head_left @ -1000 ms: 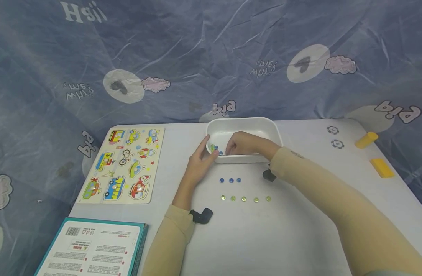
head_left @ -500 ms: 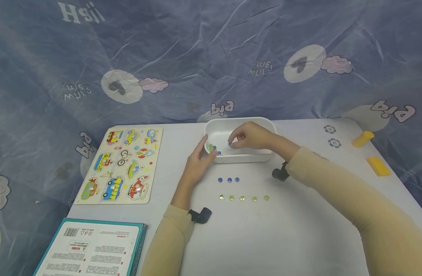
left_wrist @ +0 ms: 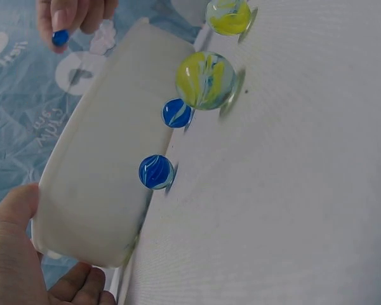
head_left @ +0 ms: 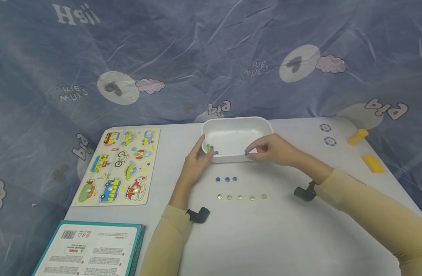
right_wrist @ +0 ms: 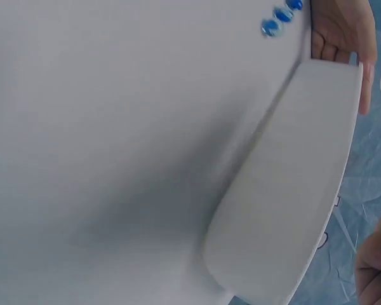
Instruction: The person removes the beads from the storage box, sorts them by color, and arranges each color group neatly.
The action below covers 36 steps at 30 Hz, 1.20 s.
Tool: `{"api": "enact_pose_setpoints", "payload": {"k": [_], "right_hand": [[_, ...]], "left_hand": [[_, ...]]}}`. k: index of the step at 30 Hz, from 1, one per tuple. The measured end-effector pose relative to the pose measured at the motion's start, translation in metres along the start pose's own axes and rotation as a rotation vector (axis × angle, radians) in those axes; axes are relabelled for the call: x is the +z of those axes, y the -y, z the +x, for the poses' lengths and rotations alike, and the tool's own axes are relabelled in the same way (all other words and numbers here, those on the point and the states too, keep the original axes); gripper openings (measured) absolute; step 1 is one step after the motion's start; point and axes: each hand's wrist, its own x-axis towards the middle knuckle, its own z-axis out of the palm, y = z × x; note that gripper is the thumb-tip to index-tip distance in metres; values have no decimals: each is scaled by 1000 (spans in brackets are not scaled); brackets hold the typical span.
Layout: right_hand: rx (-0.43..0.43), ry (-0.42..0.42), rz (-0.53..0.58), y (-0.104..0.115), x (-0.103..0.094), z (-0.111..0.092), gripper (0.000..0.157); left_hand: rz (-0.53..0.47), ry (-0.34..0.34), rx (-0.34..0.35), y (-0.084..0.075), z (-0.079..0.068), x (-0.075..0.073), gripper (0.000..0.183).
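A white plastic tray [head_left: 233,137] stands at the back of the table, with several blue and yellow-green marbles [head_left: 211,148] in its left front corner. My left hand [head_left: 194,166] holds the tray's left end, thumb over the rim and fingers along the outside. Above the tray's front right rim, my right hand [head_left: 278,150] pinches a blue marble [left_wrist: 60,38] between thumb and fingertips. In front of the tray lies a row of three blue marbles [head_left: 227,179]. Nearer still is a longer row of yellow-green marbles [head_left: 240,197].
On the left lies a wooden vehicle puzzle board [head_left: 117,166], with a teal-edged box [head_left: 93,249] closer to the front. A yellow cylinder [head_left: 357,137] and a yellow block [head_left: 373,164] lie at the right edge, near two printed round marks [head_left: 327,134]. Patterned cloth [head_left: 183,50] hangs behind the table.
My right hand has risen from the tray's floor and moved right and toward the front rim, a blue marble now showing in its fingertips. My left hand stays on the tray.
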Motion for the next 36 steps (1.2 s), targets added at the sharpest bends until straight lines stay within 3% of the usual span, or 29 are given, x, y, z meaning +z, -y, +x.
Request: {"api": "enact_pose_setpoints", "payload": {"k": [7,19,36], "right_hand": [[18,61,40,-7,18,-19,13],[43,173,-52,-19,58,-17,16],[60,171,-122,-15,62,-16,18]], "left_hand": [[7,-12,3,0,0,-1,69],[-10,-7,12,1,0,0,62],[25,-20,15,0,0,1,65]]}}
